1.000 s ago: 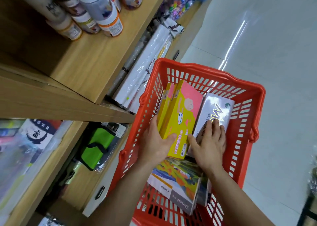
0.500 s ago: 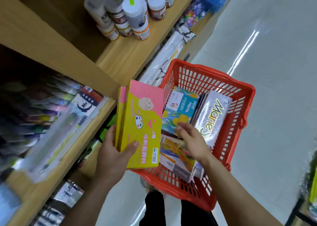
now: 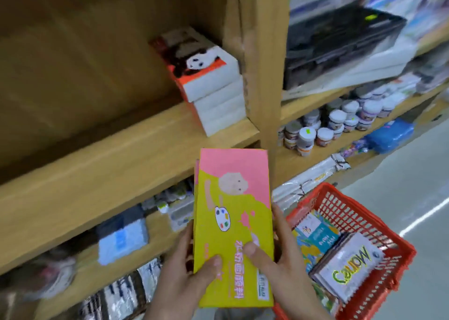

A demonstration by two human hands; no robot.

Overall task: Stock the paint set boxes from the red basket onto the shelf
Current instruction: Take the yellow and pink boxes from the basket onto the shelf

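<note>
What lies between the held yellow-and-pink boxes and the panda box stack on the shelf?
Only bare wooden shelf board separates the yellow-and-pink boxes from the panda box stack, in the head view.

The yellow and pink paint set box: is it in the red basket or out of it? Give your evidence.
Out. Both hands, left and right, hold the yellow and pink paint set box up before the shelf, left of the red basket.

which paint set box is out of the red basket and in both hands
The pink and yellow paint set box, gripped by the left hand and right hand; the blue box and white box remain in the red basket.
</note>
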